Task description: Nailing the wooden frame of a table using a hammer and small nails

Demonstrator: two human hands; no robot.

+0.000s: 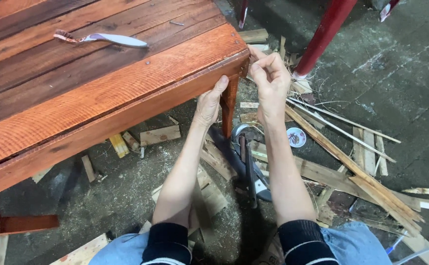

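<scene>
A reddish-brown wooden table [101, 93] of rough planks fills the upper left. My left hand [209, 100] grips the side rail near the corner, thumb on the edge, just beside the table's leg [228, 108]. My right hand [269, 78] is at the very corner, fingers pinched together against the wood; whether something small sits between them cannot be seen. Both forearms reach up from dark sleeves at the bottom.
A brush with a pale handle [109, 39] lies on the tabletop. Wood scraps and long strips [352, 167] litter the concrete floor. A metal tool with dark handles [248, 162] lies between my arms. A small round lid [296, 137] and a red leg [325, 34] stand to the right.
</scene>
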